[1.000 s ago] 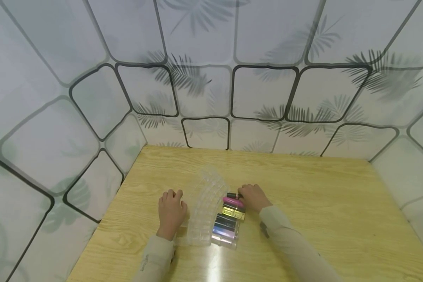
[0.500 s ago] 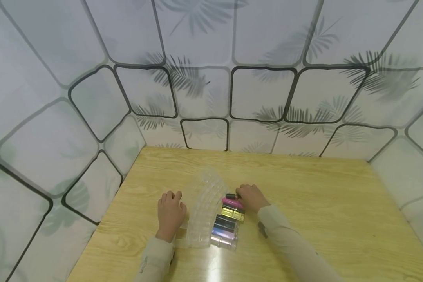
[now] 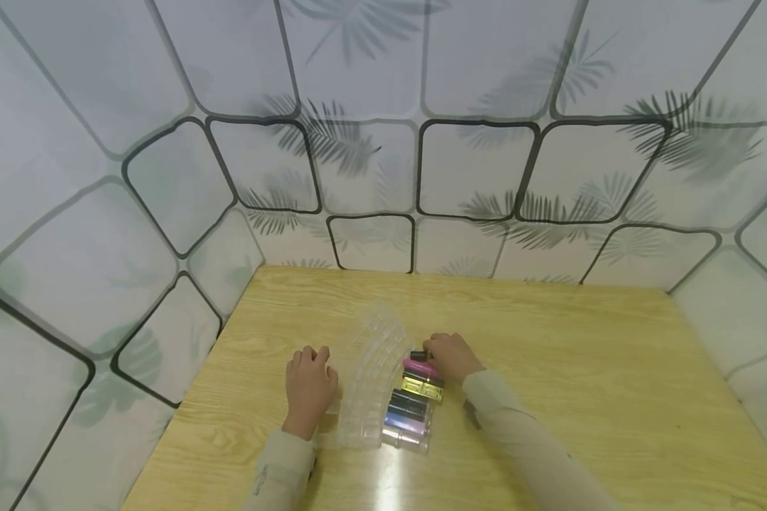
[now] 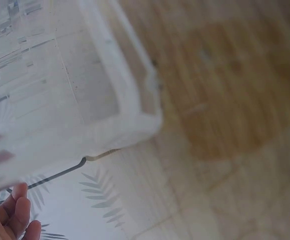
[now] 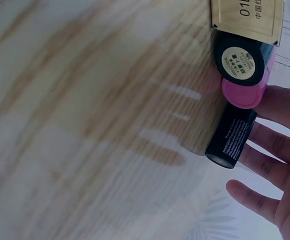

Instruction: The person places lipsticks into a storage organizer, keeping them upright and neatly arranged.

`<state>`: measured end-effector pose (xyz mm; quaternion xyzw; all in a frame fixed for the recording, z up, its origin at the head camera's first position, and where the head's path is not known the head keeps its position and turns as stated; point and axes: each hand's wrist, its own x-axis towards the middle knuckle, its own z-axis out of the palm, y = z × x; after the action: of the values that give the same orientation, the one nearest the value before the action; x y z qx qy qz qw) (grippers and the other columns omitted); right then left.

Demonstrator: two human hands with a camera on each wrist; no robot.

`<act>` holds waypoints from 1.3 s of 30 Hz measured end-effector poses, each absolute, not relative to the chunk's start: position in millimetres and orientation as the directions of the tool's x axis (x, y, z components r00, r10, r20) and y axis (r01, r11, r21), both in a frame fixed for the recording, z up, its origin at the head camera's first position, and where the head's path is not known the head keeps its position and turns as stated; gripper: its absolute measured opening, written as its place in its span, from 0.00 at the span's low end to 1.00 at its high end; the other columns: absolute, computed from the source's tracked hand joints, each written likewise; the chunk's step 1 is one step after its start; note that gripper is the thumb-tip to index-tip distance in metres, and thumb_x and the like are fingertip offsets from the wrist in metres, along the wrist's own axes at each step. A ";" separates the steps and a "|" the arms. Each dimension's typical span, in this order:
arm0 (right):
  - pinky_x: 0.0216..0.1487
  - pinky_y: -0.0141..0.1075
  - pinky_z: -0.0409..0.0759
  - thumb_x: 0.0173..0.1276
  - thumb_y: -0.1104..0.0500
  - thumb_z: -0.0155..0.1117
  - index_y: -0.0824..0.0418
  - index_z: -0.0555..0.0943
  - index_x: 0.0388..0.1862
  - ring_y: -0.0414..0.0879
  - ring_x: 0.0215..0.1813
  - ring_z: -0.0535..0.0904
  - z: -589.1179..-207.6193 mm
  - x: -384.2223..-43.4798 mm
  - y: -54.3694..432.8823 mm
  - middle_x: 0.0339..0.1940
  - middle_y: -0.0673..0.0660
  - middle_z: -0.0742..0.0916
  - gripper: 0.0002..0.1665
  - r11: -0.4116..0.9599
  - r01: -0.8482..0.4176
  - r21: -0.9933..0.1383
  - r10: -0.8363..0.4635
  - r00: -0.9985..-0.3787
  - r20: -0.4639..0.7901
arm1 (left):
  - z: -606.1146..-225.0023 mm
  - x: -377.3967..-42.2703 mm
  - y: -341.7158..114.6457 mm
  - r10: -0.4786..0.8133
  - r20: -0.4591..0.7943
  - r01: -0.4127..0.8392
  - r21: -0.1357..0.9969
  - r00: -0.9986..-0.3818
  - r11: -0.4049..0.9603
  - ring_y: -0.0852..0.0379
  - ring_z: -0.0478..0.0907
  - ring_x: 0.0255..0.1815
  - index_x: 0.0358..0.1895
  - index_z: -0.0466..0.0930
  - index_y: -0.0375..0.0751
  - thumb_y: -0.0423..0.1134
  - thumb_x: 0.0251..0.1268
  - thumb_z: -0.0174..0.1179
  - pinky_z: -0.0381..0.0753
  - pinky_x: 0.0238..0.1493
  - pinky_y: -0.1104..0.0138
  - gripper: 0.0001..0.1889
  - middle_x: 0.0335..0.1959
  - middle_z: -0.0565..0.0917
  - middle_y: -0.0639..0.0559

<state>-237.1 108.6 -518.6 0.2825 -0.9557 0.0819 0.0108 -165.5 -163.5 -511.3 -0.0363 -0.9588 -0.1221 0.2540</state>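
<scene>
A clear plastic organizer with stepped compartments [image 3: 373, 383] lies on the table between the hands. My left hand [image 3: 309, 387] is at its left side, fingers loosely bent; in the left wrist view, fingertips [image 4: 20, 212] show past the clear wall. Along the organizer's right side runs a row of lipstick tubes. My right hand [image 3: 452, 357] pinches the black lipstick tube [image 5: 231, 135] at the row's far end, partly covering it from above. Beside that tube lie a pink tube [image 5: 242, 95], a black one with a round label [image 5: 238, 65] and a gold one [image 5: 247, 17].
Nearer the front, the row continues with dark tubes [image 3: 410, 402], a blue-purple tube [image 3: 405, 421] and a clear-looking tube [image 3: 405, 438]. Patterned wall sheets [image 3: 371, 241] stand behind and beside the wooden table [image 3: 569, 369].
My right hand has shifted slightly left along the black lipstick tube, covering more of it. The left hand and the organizer stay in place.
</scene>
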 end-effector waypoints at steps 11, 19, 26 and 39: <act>0.37 0.44 0.76 0.55 0.60 0.68 0.59 0.82 0.32 0.48 0.34 0.80 -521.9 -239.9 109.9 0.30 0.54 0.85 0.06 0.825 -0.549 -0.136 -0.543 -0.836 0.080 | -510.8 -165.4 -162.6 0.000 0.480 0.124 0.228 -0.877 0.966 0.51 0.67 0.25 0.35 0.78 0.38 0.31 0.47 0.62 0.69 0.28 0.60 0.09 0.27 0.75 0.44; 0.37 0.43 0.76 0.55 0.62 0.66 0.60 0.83 0.35 0.49 0.33 0.80 -515.5 -239.2 111.6 0.31 0.55 0.85 0.07 0.830 -0.539 -0.142 -0.534 -0.842 0.076 | -513.0 -166.2 -163.4 0.000 0.482 0.126 0.227 -0.876 0.966 0.51 0.67 0.25 0.35 0.78 0.38 0.31 0.47 0.62 0.69 0.28 0.60 0.09 0.27 0.74 0.44; 0.37 0.43 0.76 0.54 0.62 0.66 0.60 0.82 0.34 0.48 0.32 0.80 -511.6 -240.2 115.7 0.30 0.54 0.85 0.07 0.824 -0.541 -0.169 -0.536 -0.841 0.073 | -512.3 -165.2 -163.9 -0.001 0.477 0.123 0.229 -0.879 0.966 0.51 0.67 0.25 0.36 0.78 0.38 0.31 0.48 0.62 0.70 0.29 0.59 0.09 0.27 0.74 0.44; 0.31 0.34 0.77 0.55 0.62 0.66 0.59 0.82 0.31 0.40 0.24 0.74 -509.6 -241.6 127.5 0.25 0.50 0.82 0.05 0.782 -0.577 -0.235 -0.548 -0.817 0.183 | -513.6 -166.7 -163.9 -0.006 0.478 0.119 0.232 -0.878 0.965 0.50 0.68 0.25 0.36 0.79 0.37 0.31 0.47 0.62 0.70 0.28 0.59 0.10 0.27 0.75 0.44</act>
<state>-241.6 127.5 -509.6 0.2984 -0.9425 0.1411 0.0521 -166.7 -163.9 -513.6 -0.0293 -0.9606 -0.1282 0.2448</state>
